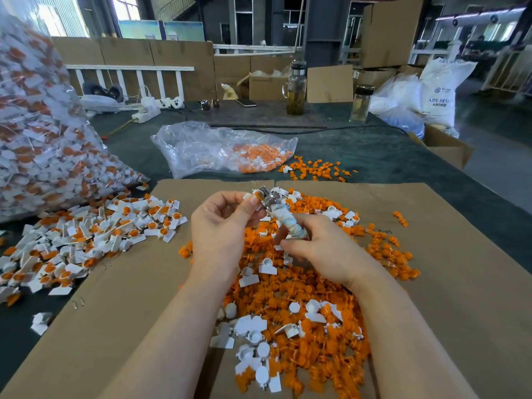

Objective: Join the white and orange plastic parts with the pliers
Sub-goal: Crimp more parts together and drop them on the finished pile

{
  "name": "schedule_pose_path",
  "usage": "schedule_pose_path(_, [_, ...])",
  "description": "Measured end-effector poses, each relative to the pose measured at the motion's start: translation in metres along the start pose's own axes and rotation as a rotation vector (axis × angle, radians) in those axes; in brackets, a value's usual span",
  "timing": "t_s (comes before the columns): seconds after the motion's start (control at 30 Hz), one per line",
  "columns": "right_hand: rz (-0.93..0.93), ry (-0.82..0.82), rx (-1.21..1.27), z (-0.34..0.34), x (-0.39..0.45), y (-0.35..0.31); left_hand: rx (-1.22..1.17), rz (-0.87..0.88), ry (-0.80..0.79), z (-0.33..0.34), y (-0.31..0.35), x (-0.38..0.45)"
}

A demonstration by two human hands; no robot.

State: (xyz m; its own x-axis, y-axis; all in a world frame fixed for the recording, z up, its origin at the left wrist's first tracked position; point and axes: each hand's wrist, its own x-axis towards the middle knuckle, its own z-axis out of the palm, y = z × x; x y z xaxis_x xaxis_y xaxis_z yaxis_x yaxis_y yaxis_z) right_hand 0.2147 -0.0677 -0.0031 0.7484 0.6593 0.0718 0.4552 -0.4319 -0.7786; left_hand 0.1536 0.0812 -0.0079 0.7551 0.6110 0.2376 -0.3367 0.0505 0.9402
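Glossy orange parts (313, 286) heap beneath hands gripping cloth-wrapped metal pliers (280, 217).

I see a desk (359, 151) under dark cloth. A cardboard sheet (460, 283) covers the lower frame, heaped with orange parts (316, 286); joined pieces (95, 234) lie left, a clear bag (218, 151) at centre, two jars (296, 90) behind.
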Motion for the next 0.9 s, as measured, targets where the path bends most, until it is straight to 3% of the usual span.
schedule_pose_path(0.33, [-0.055, 0.101, -0.025, 0.006, 0.003, 0.002, 0.015, -0.01, 0.056, 0.001, 0.0, -0.001])
schedule_pose_path(0.57, [-0.137, 0.431, 0.103, 0.012, 0.01, 0.003, 0.355, 0.045, 0.081, 0.009, -0.008, -0.005])
schedule_pose_path(0.9, [-0.127, 0.488, 0.025, 0.017, 0.015, 0.005, 0.54, 0.147, 0.065, 0.015, -0.007, -0.011])
